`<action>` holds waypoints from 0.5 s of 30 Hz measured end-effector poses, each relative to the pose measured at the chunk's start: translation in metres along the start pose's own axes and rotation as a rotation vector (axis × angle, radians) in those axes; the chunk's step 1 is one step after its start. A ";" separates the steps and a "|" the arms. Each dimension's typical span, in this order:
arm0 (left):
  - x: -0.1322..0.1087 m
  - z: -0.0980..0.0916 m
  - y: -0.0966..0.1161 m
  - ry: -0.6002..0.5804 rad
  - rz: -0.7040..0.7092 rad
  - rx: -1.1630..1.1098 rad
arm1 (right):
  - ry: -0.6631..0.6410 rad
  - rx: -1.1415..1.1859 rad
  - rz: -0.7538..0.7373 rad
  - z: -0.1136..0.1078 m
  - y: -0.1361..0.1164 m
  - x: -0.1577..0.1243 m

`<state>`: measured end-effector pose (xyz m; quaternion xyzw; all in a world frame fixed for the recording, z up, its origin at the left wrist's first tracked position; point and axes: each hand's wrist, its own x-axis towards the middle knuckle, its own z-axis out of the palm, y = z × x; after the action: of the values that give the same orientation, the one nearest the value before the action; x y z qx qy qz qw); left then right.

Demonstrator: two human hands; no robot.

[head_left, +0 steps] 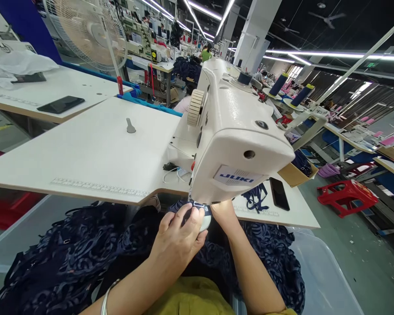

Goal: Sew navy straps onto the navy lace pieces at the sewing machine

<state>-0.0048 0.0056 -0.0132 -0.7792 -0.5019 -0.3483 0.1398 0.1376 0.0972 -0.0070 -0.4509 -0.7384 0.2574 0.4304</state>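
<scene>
A white sewing machine (249, 144) marked JUKI stands on the pale table (95, 144). Just below its head, my left hand (180, 232) pinches the edge of a dark blue garment piece (187, 208), where a small strap ring shows. A pale rounded piece (205, 223) lies beside the fingertips. My right hand (223, 212) reaches under the machine head at the same piece; its fingers are hidden behind the machine. Dark blue patterned fabric (82, 245) is heaped below the table on both sides of my lap.
A black phone (279, 194) and narrow dark straps (256, 197) lie right of the machine. On the left tabletop is a small metal piece (130, 126). Another phone (61, 104) rests on the neighbouring table. A red stool (347, 197) stands at the right.
</scene>
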 end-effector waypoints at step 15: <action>-0.002 0.004 -0.005 -0.037 0.131 -0.096 | 0.058 0.019 0.134 0.001 0.004 -0.006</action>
<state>-0.0080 0.0084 -0.0178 -0.8226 -0.4350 -0.3474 0.1155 0.1400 0.0938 -0.0132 -0.5026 -0.6912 0.2794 0.4378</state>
